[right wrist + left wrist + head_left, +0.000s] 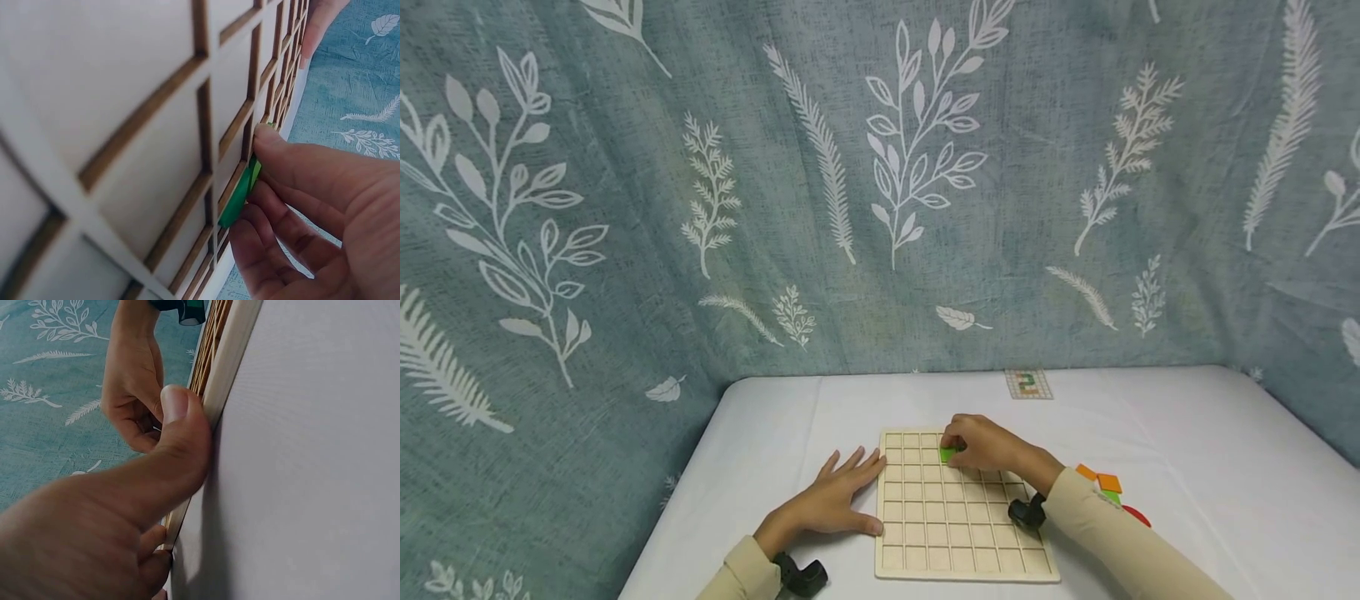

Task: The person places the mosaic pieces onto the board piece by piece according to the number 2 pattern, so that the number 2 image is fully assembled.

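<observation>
A pale wooden board (936, 534) with a grid of square recesses lies on the white table. My left hand (838, 497) rests along its left side, fingers spread and thumb at the edge; in the left wrist view the thumb (178, 425) touches the board's rim (226, 369). Over the far part of the grid, my right hand (988, 444) pinches a green square tile (947, 455). The right wrist view shows this green tile (235, 199) tilted at a recess, between thumb and fingers. Whether a second green piece lies under it, I cannot tell.
To the right of the board, partly behind the right sleeve, lie orange tiles (1108, 482), a green tile (1111, 497) and a red piece (1137, 515). A small gridded pattern card (1028, 384) lies at the table's back edge, before a leaf-print curtain (850, 208).
</observation>
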`<state>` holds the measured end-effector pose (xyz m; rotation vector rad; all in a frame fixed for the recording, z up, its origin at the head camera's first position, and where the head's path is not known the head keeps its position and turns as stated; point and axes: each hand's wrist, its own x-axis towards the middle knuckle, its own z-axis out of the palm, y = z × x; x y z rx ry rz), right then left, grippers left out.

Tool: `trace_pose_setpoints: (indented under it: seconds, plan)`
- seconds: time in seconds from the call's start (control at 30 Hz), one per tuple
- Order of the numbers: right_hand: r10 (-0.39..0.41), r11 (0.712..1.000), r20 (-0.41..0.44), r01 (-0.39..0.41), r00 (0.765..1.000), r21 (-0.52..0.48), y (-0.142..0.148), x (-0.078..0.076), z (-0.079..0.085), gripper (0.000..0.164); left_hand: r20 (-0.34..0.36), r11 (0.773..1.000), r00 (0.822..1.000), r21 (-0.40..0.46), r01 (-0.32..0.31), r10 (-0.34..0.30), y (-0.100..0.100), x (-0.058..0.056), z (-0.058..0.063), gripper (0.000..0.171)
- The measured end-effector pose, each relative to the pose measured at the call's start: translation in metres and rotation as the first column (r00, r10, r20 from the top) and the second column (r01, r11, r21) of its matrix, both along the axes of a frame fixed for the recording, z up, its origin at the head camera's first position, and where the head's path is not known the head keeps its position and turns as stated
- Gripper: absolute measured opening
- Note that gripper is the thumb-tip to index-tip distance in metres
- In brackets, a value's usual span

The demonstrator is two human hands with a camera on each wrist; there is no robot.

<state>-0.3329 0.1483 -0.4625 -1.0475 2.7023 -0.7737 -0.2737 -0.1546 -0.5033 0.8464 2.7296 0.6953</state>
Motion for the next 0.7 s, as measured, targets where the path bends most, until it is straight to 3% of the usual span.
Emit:
trace_pose_setpoints:
  seconds: [0.7]
  plan:
    - [-0.008, 1.000, 0.048, 0.008, 0.999, 0.015, 0.0002, 0.0019, 0.0046, 0.022, 0.005, 1.000, 1.000, 0.004, 0.015, -0.015, -0.0013, 0.0012, 0.0025, 0.107]
